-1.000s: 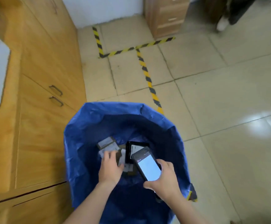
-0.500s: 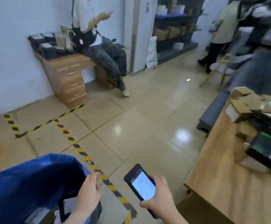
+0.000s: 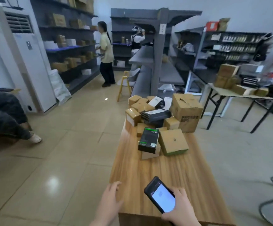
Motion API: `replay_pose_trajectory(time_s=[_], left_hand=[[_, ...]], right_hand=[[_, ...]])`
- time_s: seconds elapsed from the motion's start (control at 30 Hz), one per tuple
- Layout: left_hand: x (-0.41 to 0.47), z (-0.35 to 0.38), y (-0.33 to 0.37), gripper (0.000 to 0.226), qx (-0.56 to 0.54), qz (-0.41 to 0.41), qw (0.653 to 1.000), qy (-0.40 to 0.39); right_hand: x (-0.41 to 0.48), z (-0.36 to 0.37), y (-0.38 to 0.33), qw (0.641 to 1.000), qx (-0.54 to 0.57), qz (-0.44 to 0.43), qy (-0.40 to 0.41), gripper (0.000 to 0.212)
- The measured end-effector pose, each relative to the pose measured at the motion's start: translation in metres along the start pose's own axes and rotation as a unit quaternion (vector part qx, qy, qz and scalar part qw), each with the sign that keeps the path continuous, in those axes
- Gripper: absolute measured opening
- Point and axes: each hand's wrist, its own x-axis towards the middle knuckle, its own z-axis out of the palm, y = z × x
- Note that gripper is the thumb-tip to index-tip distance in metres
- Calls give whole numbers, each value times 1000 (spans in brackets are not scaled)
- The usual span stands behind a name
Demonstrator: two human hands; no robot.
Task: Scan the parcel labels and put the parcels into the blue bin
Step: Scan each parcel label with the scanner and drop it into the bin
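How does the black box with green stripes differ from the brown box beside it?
The black box has green stripes and small labels; the brown box is plain cardboard with one ring mark. The black box is long and narrow; the brown box is nearly square. Both are closed.

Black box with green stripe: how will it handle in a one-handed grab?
The black box looks like rigid carton: probably stiff, fairly light. Its printed face may be slick. It lies tilted atop a cardboard box, so a push would likely slide it off.
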Motion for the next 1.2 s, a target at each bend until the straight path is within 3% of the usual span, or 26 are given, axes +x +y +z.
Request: replay_pose_trajectory(time_s=[0.2, 0.4, 0.63, 0.83, 1.2], left_hand=[[95, 38, 67, 64, 1, 45, 999, 7], [184, 57, 108, 73, 22, 65, 996, 54], [244, 83, 125, 96, 126, 21, 991, 26], [258, 90, 129, 89, 124, -3, 992, 23], [175, 51, 90, 69, -62, -20, 993, 102]], right_hand=[[53, -41, 31, 998, 0, 43, 39, 95], [118, -68, 27, 996, -41, 76, 40, 91], [174, -74, 28, 994, -21, 105, 18, 88], [196, -69, 38, 996, -5, 87, 24, 90], [217, -71, 48, 998, -47, -30, -22, 89]])
